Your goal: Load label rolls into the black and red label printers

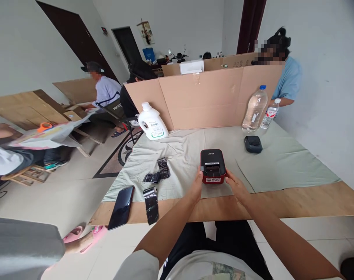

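Observation:
A black-and-red label printer [212,157] rests on the table cloth in front of me, with a white sticker on its red front. My left hand [196,186] presses its left side, and my right hand [235,186] grips the right side. Both hands are closed on it, fingers partly hidden against the casing. To the left lie black label strips [163,168], one of them on a small label roll [151,204] partly unwound. A dark smartphone [121,206] lies at the table's left front corner.
A small black device [253,144] lies to the right. Behind it stand a large water bottle [255,109] and a smaller bottle [270,113]. A white detergent jug [153,122] stands at the back left, before a cardboard partition [206,97]. Several people sit around.

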Tool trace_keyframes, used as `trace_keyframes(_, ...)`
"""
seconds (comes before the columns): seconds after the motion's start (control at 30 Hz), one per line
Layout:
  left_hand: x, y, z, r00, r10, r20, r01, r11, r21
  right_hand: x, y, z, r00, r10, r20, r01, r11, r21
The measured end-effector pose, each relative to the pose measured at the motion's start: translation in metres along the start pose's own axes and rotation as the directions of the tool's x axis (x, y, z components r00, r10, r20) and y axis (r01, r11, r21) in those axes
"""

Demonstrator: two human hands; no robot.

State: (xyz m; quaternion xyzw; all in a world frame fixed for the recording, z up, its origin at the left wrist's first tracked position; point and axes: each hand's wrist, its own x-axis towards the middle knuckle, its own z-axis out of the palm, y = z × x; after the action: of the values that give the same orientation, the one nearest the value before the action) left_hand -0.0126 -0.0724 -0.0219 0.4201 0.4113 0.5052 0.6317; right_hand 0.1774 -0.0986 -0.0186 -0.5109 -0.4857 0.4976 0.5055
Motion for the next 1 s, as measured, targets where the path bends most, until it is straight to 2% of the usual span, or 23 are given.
trace_keyframes(0.1, 0.001, 0.003, -0.005, 0.999, 0.012, -0.040, -0.009, 0.998, 0.057, 0.001, 0.005, 0.003, 0.998, -0.019, -0.061, 0.016, 0.999, -0.041)
trace_keyframes(0.17, 0.007, 0.009, -0.009, 0.997, -0.015, -0.073, 0.023, 0.994, 0.105, 0.005, 0.005, 0.009, 0.987, -0.040, -0.156, 0.024, 0.994, -0.103)
trace_keyframes(0.27, 0.024, 0.020, -0.013, 0.993, 0.003, -0.114, 0.014, 0.989, 0.147, 0.016, -0.001, 0.024, 0.939, -0.113, -0.326, 0.048, 0.978, -0.203)
trace_keyframes(0.33, 0.037, 0.024, -0.014, 0.996, 0.045, -0.075, -0.035, 0.991, 0.130, 0.023, -0.006, 0.038, 0.905, -0.192, -0.379, 0.091, 0.959, -0.268)
trace_keyframes(0.43, 0.052, 0.024, -0.014, 0.996, 0.091, 0.025, -0.093, 0.992, 0.082, 0.031, -0.006, 0.055, 0.856, -0.333, -0.396, 0.176, 0.907, -0.383)
trace_keyframes(0.57, 0.057, 0.016, -0.016, 0.990, 0.120, 0.068, -0.124, 0.991, 0.052, 0.031, 0.010, 0.063, 0.806, -0.456, -0.377, 0.271, 0.850, -0.451)
trace_keyframes(0.67, 0.056, 0.010, -0.018, 0.986, 0.143, 0.082, -0.147, 0.988, 0.045, 0.028, 0.022, 0.061, 0.794, -0.480, -0.374, 0.313, 0.849, -0.425)
trace_keyframes(0.77, 0.058, 0.005, -0.017, 0.984, 0.170, 0.052, -0.173, 0.982, 0.072, 0.027, 0.028, 0.060, 0.781, -0.495, -0.380, 0.324, 0.843, -0.429)
trace_keyframes(0.9, 0.061, 0.008, -0.010, 0.993, 0.115, -0.021, -0.113, 0.989, 0.095, 0.027, 0.029, 0.062, 0.781, -0.492, -0.385, 0.316, 0.843, -0.435)
trace_keyframes(1.0, 0.063, 0.018, -0.006, 0.999, 0.051, -0.003, -0.051, 0.997, 0.051, 0.028, 0.028, 0.064, 0.779, -0.489, -0.393, 0.315, 0.846, -0.429)
